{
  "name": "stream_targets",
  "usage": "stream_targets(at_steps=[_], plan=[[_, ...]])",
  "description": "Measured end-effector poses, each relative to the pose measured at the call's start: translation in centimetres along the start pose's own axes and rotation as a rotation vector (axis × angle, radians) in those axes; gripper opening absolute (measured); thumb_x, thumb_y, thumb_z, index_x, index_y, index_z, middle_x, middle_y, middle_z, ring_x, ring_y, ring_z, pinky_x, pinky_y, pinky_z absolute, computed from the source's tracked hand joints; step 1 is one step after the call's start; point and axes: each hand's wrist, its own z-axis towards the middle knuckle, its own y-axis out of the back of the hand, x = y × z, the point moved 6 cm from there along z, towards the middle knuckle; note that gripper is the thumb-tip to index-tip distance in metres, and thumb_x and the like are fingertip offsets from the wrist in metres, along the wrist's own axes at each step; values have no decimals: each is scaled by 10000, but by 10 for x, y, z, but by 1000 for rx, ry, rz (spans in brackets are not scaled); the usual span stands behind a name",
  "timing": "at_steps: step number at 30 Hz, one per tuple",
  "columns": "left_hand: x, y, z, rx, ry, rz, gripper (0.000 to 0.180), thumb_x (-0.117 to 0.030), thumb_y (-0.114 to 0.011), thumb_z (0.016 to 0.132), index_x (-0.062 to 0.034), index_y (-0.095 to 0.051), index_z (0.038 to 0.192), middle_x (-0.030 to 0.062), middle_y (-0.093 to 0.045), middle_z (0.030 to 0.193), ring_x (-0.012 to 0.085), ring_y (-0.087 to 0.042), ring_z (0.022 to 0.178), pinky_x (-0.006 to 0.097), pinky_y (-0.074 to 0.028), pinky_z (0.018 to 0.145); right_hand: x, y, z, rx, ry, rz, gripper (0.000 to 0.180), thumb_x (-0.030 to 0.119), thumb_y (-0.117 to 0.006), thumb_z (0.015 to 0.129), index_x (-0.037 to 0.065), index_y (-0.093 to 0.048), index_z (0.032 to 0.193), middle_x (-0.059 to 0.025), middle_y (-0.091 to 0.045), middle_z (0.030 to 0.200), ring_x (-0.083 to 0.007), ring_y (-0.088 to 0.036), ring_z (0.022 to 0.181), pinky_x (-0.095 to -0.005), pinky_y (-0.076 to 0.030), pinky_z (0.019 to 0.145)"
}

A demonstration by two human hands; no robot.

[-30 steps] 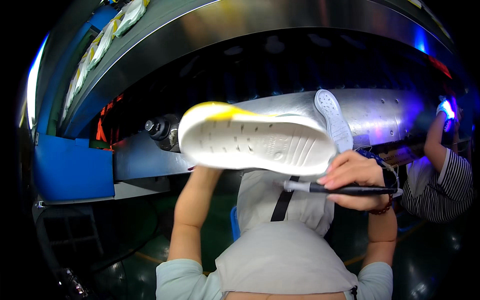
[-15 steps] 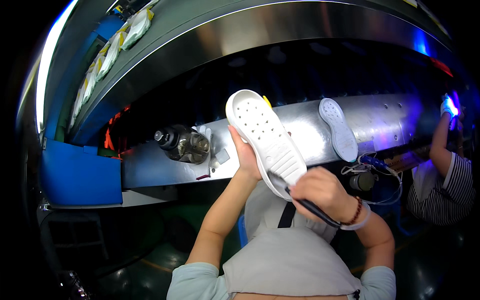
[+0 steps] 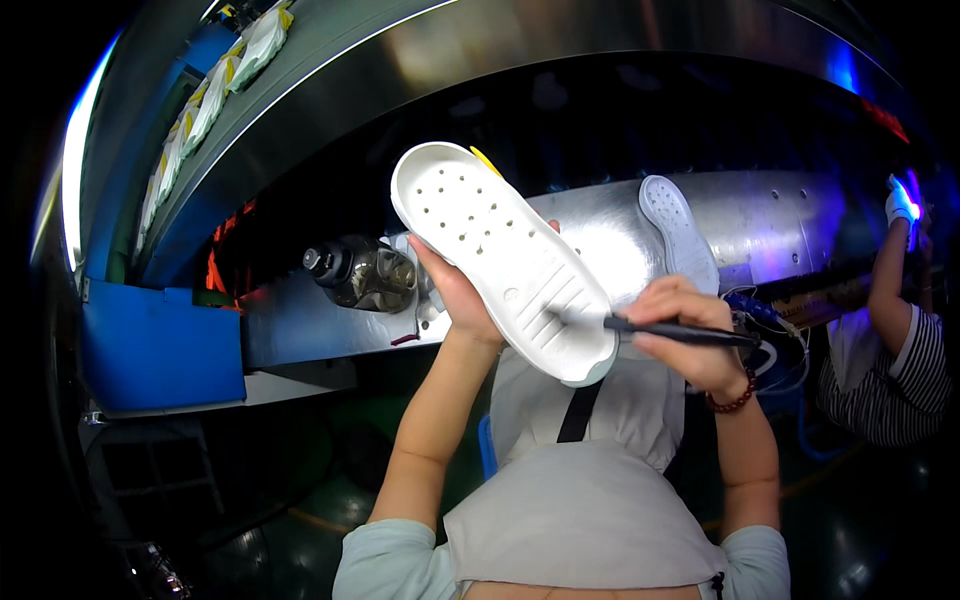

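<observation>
My left hand [image 3: 462,300] grips a white shoe sole [image 3: 480,215] from underneath, with fingertips showing past its right edge. The sole is tilted, and its inner face shows several small holes and moulded ridges; a yellow piece sticks out at its upper right side. In my right hand [image 3: 712,365] is a black-handled brush [image 3: 700,334]. The brush's blurred tip lies over the ridged lower part of the sole; whether it touches is hard to tell. A second white sole [image 3: 678,232] lies on the metal table to the right.
On the metal table [image 3: 300,335] stands a dark bottle [image 3: 365,278]. White pieces with yellow parts [image 3: 210,110] line a belt at upper left, above a blue box [image 3: 160,350]. Cables [image 3: 790,350] hang at right, near a co-worker in a striped sleeve [image 3: 915,370] beside a blue light.
The sole has shifted up and left in my left hand. My right hand has moved right and up, turning the brush handle from slanting downward to nearly level.
</observation>
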Motion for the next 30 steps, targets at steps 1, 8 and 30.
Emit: stream_targets(at_steps=[1, 8, 30], plan=[[-2, 0, 3, -5, -12, 41, 892, -776, -179, 669, -121, -293, 1265, 159, -478, 1117, 345, -482, 1014, 563, -366, 848, -3, -1, 1, 7, 5, -91, 185, 6, -665, 631, 56, -644, 808, -74, -623, 827, -179, -536, 873, -270, -437, 759], [-16, -27, 13, 171, -45, 81, 870, -739, -217, 704, -88, -282, 1277, 175, -417, 1203, 346, -448, 1066, 522, -374, 873, -29, -3, 0, 108, -120, 578, 179, -24, -635, 657, 5, -620, 832, -130, -604, 921, -197, -529, 946, -297, -418, 841], [13, -19, -13, 201, 108, 76, 545, -320, -358, 819, 35, -317, 1230, 194, -464, 1159, 271, -508, 1019, 369, -403, 884, 13, -8, 21, 378, 90, 312, 191, -19, -645, 658, -8, -614, 846, -131, -620, 872, -197, -603, 811, -272, -476, 731]])
